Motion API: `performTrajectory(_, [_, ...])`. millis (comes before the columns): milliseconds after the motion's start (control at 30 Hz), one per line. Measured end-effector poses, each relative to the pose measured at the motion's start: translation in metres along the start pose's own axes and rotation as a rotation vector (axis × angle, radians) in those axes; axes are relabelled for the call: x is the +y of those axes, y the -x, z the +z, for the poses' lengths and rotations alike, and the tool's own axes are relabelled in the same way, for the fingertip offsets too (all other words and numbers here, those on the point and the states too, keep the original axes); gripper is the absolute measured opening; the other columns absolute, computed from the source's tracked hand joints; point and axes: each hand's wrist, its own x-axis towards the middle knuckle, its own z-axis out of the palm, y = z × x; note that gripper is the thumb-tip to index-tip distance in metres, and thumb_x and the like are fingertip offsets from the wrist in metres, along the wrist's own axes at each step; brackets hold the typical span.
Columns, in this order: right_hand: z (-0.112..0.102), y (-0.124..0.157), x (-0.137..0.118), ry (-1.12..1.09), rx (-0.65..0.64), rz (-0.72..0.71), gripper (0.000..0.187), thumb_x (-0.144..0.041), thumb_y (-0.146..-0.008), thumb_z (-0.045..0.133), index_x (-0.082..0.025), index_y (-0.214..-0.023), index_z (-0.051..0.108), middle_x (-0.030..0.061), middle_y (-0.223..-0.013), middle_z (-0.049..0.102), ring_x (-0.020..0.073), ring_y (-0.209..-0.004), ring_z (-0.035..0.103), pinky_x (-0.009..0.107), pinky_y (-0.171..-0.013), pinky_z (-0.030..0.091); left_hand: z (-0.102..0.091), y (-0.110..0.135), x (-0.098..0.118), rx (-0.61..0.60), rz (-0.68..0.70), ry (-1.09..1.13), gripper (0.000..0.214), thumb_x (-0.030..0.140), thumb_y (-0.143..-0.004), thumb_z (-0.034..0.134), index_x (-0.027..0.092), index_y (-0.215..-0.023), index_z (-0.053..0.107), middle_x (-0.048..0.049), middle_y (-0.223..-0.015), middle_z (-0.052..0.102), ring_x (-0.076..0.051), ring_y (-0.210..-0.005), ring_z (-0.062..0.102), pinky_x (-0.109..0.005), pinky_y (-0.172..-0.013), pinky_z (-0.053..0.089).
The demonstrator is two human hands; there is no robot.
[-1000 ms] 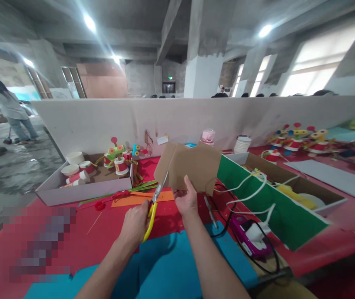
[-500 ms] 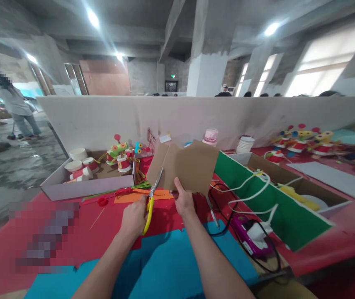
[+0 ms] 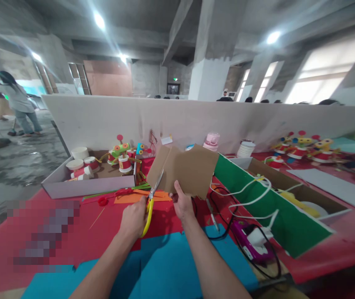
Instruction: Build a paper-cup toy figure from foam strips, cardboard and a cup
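Note:
My left hand (image 3: 134, 216) is closed round the yellow handles of a pair of scissors (image 3: 149, 211). The blades point up and lie against the left part of a piece of brown cardboard (image 3: 193, 168). That cardboard is held up above the table by my right hand (image 3: 182, 203), its thumb on the near face and its fingers behind the lower edge. A crease or slit runs through the cardboard's upper left part. Below both forearms lie blue sheets (image 3: 168, 261) on the red table cover (image 3: 103, 232). Orange paper strips (image 3: 127, 198) lie just beyond the scissors.
A white tray (image 3: 87, 187) with paper cups and toy figures stands left. On the right are a green-sided box (image 3: 271, 207) with white cables and a purple power strip (image 3: 250, 243). A white partition (image 3: 177, 120) closes the back. People (image 3: 23, 104) stand far left.
The view has shifted slightly. My hands, the scissors and the cardboard keep nearly the same positions, with the right hand a touch lower in the picture.

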Motion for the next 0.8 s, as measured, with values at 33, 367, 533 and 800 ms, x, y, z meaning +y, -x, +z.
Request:
performTrajectory(33, [0.0002, 0.0, -0.0002, -0.002, 0.002, 0.003, 0.052, -0.034, -0.053, 0.086, -0.021, -0.1, 0.067, -0.0001, -0.099, 0.069, 0.0086, -0.062, 0.059, 0.019, -0.042, 0.044, -0.002, 0.0009, 0.0011, -0.011, -0.006, 0.003, 0.024, 0.022, -0.088, 0.042, 0.015, -0.11, 0.047, -0.0121, -0.094, 0.069, -0.028, -0.091, 0.066, -0.031, -0.068, 0.041])
performTrajectory(367, [0.0015, 0.0001, -0.0032, 0.022, 0.035, 0.006, 0.056, -0.036, -0.05, 0.087, -0.019, -0.1, 0.067, 0.0037, -0.103, 0.069, 0.0095, -0.062, 0.058, 0.019, -0.042, 0.045, -0.005, 0.0031, 0.0038, -0.019, -0.021, 0.015, 0.031, 0.016, -0.085, 0.043, 0.015, -0.116, 0.047, -0.013, -0.094, 0.069, -0.027, -0.09, 0.065, -0.03, -0.068, 0.04])
performTrajectory(533, [0.0014, 0.0, -0.0039, 0.019, 0.031, 0.011, 0.055, -0.034, -0.051, 0.086, -0.02, -0.101, 0.067, 0.003, -0.105, 0.068, 0.0088, -0.063, 0.057, 0.018, -0.042, 0.045, -0.0051, 0.0036, 0.0035, -0.009, -0.017, 0.028, 0.03, 0.016, -0.084, 0.045, 0.015, -0.114, 0.048, -0.0125, -0.092, 0.069, -0.026, -0.087, 0.065, -0.029, -0.066, 0.039])
performTrajectory(800, [0.0017, 0.0002, -0.0047, -0.007, 0.041, 0.02, 0.053, -0.032, -0.052, 0.086, -0.021, -0.1, 0.068, 0.0017, -0.1, 0.07, 0.0078, -0.059, 0.056, 0.018, -0.041, 0.044, -0.0072, 0.0039, 0.0025, 0.012, -0.011, 0.071, 0.024, 0.016, -0.084, 0.044, 0.017, -0.108, 0.05, -0.0105, -0.087, 0.069, -0.026, -0.082, 0.066, -0.029, -0.061, 0.035])
